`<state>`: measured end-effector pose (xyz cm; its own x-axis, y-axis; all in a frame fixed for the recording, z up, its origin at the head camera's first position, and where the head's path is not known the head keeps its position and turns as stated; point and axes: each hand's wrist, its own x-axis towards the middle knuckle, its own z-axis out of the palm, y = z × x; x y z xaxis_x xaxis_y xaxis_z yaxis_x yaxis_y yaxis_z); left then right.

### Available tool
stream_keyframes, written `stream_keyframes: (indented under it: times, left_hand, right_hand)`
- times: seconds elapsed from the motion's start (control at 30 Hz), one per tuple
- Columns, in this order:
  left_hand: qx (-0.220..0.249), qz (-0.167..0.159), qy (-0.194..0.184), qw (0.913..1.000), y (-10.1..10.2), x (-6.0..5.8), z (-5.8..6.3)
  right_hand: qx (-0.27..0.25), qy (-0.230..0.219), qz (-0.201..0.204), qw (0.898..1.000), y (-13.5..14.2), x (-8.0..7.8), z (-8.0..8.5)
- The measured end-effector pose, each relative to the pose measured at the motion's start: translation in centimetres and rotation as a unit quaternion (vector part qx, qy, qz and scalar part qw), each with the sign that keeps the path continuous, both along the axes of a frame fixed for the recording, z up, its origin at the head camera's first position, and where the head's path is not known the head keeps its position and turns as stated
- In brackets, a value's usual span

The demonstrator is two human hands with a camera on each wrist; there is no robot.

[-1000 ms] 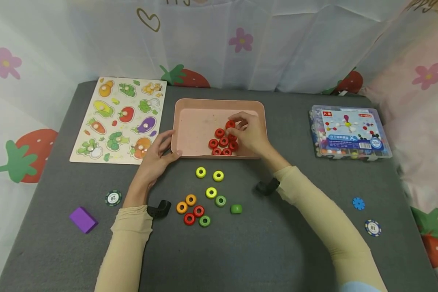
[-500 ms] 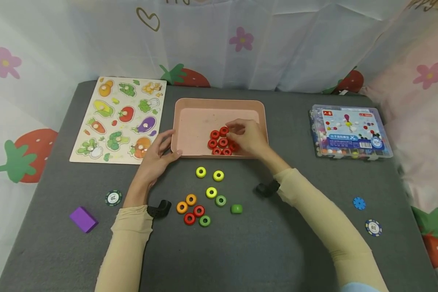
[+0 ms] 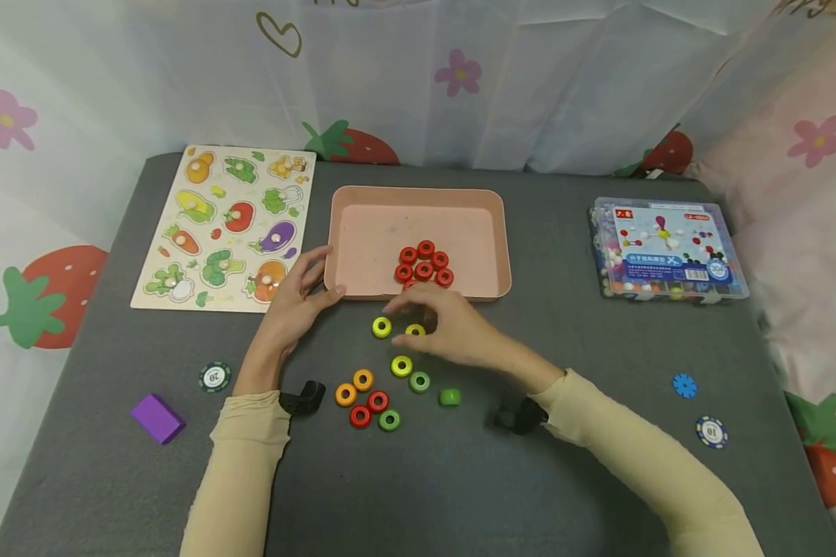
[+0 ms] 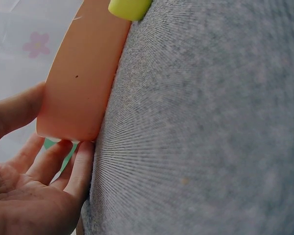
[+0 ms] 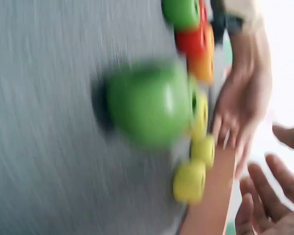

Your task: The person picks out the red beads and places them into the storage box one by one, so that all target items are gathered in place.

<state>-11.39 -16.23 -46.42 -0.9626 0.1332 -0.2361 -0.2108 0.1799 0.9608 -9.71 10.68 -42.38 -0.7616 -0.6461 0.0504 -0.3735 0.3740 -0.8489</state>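
My left hand [image 3: 296, 298] holds the left front corner of a pink tray [image 3: 369, 232]; in the left wrist view its thumb lies at the rim and its fingers touch the end wall. Several red ring beads [image 3: 423, 271] lie grouped in the tray. My right hand [image 3: 460, 329] hovers at the tray's front edge, fingers spread and holding nothing, partly covering one yellow ring bead [image 3: 415, 330]. Another yellow ring bead [image 3: 382, 328] lies left of its fingertips. Nearer me are a third yellow bead [image 3: 401, 366] and orange [image 3: 345, 394], red [image 3: 360, 416] and green [image 3: 389, 420] ones.
A green bead [image 3: 449, 397] lies on its side, right of the group. A vegetable puzzle board [image 3: 226, 232] is at back left, a clear plastic case [image 3: 669, 247] at back right. A purple block [image 3: 158, 418] and poker chips [image 3: 215, 377] lie at the sides.
My right hand pushed red beads into a tighter group, released them, then moved out of the tray toward me, over the yellow beads. My left hand has stayed at the tray corner.
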Motion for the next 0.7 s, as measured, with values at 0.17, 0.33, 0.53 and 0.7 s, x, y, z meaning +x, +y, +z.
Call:
stream_keyframes:
  times: [0.17,0.33,0.53,0.7]
  left_hand:
    - [0.0,-0.003,-0.003,1.0,0.0,0.0,0.1]
    - [-0.004,-0.001,-0.004,1.0,0.0,0.0,-0.1]
    - [-0.011,-0.001,0.0,0.9999,-0.1,0.0,-0.2]
    - [-0.011,-0.002,0.001,0.9999,0.0,0.0,-0.2]
  right_hand:
    - [0.043,-0.008,0.122,0.992,-1.2,2.8,-1.0]
    - [0.129,0.03,0.172,0.976,-1.9,4.2,-2.0]
    - [0.141,0.048,0.165,0.975,-2.2,4.6,-2.2]
    - [0.123,0.045,0.158,0.979,-2.2,4.6,-2.3]
